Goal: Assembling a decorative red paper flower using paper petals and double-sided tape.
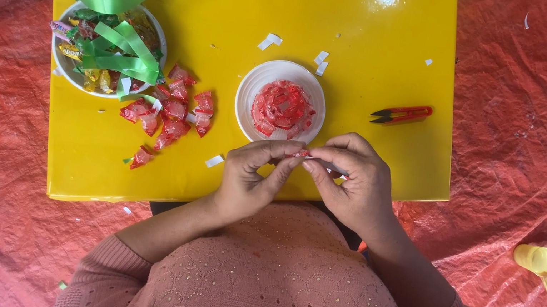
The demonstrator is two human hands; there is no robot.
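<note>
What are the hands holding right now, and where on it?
A red-wrapped candy, pinched between left hand and right hand fingertips at its opposite ends.

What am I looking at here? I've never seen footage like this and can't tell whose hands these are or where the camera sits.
There is no machine: one camera sits on a person's head and looks down at their own hands. The left hand and right hand pinch a small red wrapped candy between them. On the yellow table lie a white plate with red candies stuck in a ring, a loose pile of red candies, a bowl of mixed sweets with green ribbon, and red snips.
</note>
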